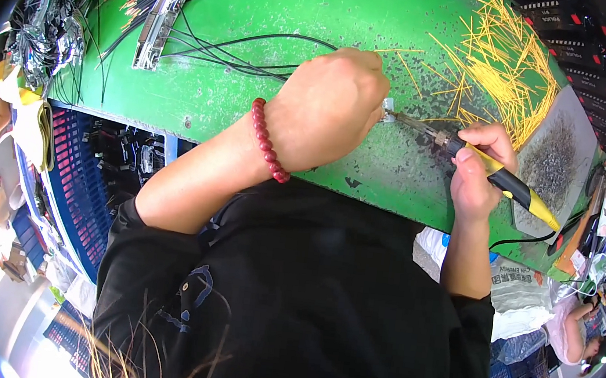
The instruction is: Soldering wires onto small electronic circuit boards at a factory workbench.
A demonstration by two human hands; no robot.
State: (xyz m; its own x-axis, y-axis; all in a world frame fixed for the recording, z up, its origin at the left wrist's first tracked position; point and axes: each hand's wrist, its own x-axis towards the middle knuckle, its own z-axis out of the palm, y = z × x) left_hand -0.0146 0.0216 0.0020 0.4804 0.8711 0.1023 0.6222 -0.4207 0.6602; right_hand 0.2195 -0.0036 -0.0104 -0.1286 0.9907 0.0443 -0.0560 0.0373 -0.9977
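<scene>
My left hand (pixel 330 111), with a red bead bracelet at the wrist, is closed in a fist above the green tabletop; its fingertips are hidden beneath it. Black wires (pixel 256 68) run under that hand from a clear and silver rectangular part (pixel 159 30) lying at the left. A small whitish piece (pixel 387 109) shows at the right edge of the fist. My right hand (pixel 482 167) grips a yellow and black soldering iron (pixel 514 185), its tip at or very near the whitish piece. Whether the two touch I cannot tell.
Many thin yellow wires (pixel 507 70) lie loose at the far right. Beside them is a grey board (pixel 558 160) with dark grime. A heap of clear parts with black wires (pixel 51 22) sits at the far left. Blue crates (pixel 78 180) stand below the table's left edge.
</scene>
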